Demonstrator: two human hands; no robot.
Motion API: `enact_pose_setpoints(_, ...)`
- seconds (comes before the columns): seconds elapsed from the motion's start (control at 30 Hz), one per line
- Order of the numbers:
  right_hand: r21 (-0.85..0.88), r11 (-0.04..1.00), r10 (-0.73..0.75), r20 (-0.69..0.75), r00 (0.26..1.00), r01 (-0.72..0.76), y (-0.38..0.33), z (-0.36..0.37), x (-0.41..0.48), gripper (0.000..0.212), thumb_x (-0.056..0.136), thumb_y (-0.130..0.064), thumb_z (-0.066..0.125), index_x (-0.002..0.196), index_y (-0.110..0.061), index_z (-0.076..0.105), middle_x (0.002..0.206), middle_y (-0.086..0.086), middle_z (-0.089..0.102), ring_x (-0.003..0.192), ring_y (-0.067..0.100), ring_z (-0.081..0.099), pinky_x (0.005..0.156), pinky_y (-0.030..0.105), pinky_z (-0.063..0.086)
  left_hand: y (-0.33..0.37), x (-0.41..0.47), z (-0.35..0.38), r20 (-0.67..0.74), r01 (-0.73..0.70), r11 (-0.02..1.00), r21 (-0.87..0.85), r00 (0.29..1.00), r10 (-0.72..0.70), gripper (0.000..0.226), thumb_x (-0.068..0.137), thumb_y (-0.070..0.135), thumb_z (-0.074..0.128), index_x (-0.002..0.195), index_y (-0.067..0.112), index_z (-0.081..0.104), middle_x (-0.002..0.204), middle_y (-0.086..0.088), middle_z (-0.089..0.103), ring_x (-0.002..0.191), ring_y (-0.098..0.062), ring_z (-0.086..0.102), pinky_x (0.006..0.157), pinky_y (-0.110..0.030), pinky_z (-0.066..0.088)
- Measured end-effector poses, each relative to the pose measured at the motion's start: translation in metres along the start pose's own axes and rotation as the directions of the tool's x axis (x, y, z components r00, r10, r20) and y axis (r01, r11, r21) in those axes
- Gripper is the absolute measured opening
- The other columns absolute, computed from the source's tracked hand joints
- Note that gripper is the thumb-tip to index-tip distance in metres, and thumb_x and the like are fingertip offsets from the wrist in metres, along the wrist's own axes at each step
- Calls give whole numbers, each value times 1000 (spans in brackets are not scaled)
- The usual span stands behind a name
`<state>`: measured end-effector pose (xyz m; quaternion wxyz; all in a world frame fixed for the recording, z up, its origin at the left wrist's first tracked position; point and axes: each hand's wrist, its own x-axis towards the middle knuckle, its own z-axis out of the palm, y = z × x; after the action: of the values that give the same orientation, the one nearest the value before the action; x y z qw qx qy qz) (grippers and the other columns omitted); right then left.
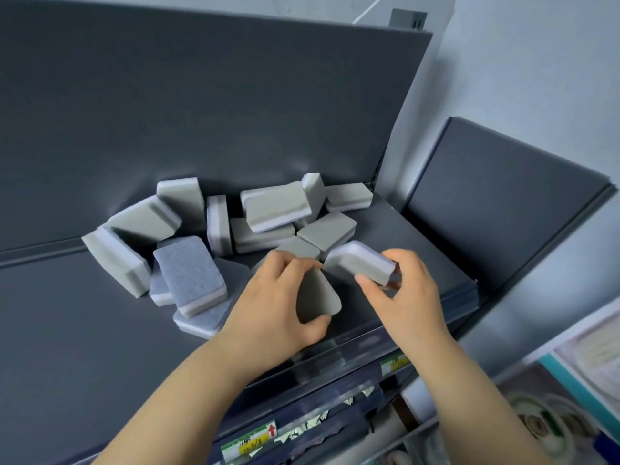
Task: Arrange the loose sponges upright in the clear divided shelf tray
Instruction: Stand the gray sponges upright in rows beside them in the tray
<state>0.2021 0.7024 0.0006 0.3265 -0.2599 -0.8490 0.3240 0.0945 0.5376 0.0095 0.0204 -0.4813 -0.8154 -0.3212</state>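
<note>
Looking down on a dark grey shelf (100,313) and its back panel (201,112), both cut off at the left edge. Along the shelf's front, clear tray (355,347) barely readable: only a glossy transparent front wall, dividers impossible to make out. Behind the hands, loose heap of sponges (275,204) lying every way, some leaning on the panel, mostly grey scouring face over white foam, with bluish-grey sponges (191,273) at the left. Left hand (275,307) curled round a grey sponge (317,297), thumb under its near corner, sponge on edge just behind the tray wall. Right hand (409,297) pinching a white-and-grey sponge (360,263) by its right end, tilted, its left end close to the left fingertips. Price labels (250,443) below blurred, unreadable.
</note>
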Motion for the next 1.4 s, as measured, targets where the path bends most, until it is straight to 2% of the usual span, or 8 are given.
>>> enact_pose_setpoints(0.2, 76, 995, 61, -11, 998, -60, 0, 6, -18, 34, 78, -27, 70, 101, -29, 45, 96, -11, 53, 84, 2, 55, 65, 13, 47, 7, 5, 2, -67, 115, 957, -267, 988, -137, 52, 74, 35, 74, 100, 48, 31, 96, 22, 44, 94, 7, 45, 77, -7, 38)
enact_pose_setpoints(0.33, 67, 997, 37, 10, 999, -38, -7, -4, -12, 31, 81, -26, 66, 107, -33, 50, 102, -17, 53, 93, -4, 51, 72, 6, 43, 5, 13, -9, -228, 61, 986, -158, 969, -96, 57, 76, 36, 73, 126, 34, 46, 96, 31, 38, 92, 1, 32, 88, -26, 34)
enact_pose_setpoints(0.57, 136, 976, -176, 53, 983, 168, -45, -22, 0, 34, 77, -28, 66, 109, -27, 54, 105, -17, 52, 98, -1, 49, 78, 4, 37, 9, -7, -47, -269, 85, 985, -147, 955, -122, 50, 70, 28, 78, 109, 39, 48, 102, 25, 48, 94, 16, 43, 74, 3, 31)
enact_pose_setpoints(0.73, 279, 875, -445, 145, 884, 395, -78, -8, -1, 33, 77, -38, 56, 109, -28, 51, 108, -13, 52, 100, -4, 48, 82, 4, 35, 10, -63, -83, -420, 190, 974, 125, 899, -122, 43, 74, 52, 60, 110, 28, 52, 100, 19, 47, 82, 4, 44, 77, 0, 31)
enact_pose_setpoints(0.87, 465, 771, -601, 304, 740, 435, -104, 32, -20, 31, 78, -34, 58, 109, -29, 53, 106, -15, 53, 100, -1, 51, 81, 5, 36, 14, -131, -105, -481, 371, 903, 217, 846, -232, 39, 72, 35, 69, 107, 32, 52, 102, 24, 49, 88, 2, 50, 80, -3, 34)
enact_pose_setpoints(1.07, 675, 657, -702, 387, 597, 335, -157, 93, -80, 31, 76, -37, 59, 106, -39, 50, 104, -21, 55, 100, -1, 54, 82, 5, 37, 24, -239, -138, -716, 724, 669, 167, 556, -423, 44, 59, 32, 75, 98, 32, 54, 91, 30, 51, 78, 8, 45, 74, 6, 28)
enact_pose_setpoints(1.27, 751, 599, -762, 428, 486, 279, -234, 143, -166, 32, 75, -39, 62, 105, -43, 49, 106, -24, 54, 99, -2, 53, 78, 8, 42, 16, -359, -171, -862, 896, 442, -48, 186, -471, 49, 54, 13, 89, 97, 20, 65, 84, 7, 65, 75, -7, 51, 64, -19, 38)
enact_pose_setpoints(1.4, 749, 573, -794, 407, 452, 333, -285, 171, -223, 38, 76, -32, 64, 105, -50, 47, 106, -26, 54, 100, 0, 53, 79, 3, 37, -6, -426, -202, -873, 897, 437, -60, 165, -459, 52, 57, 13, 89, 102, 18, 63, 90, 17, 62, 77, -9, 53, 66, -18, 37)
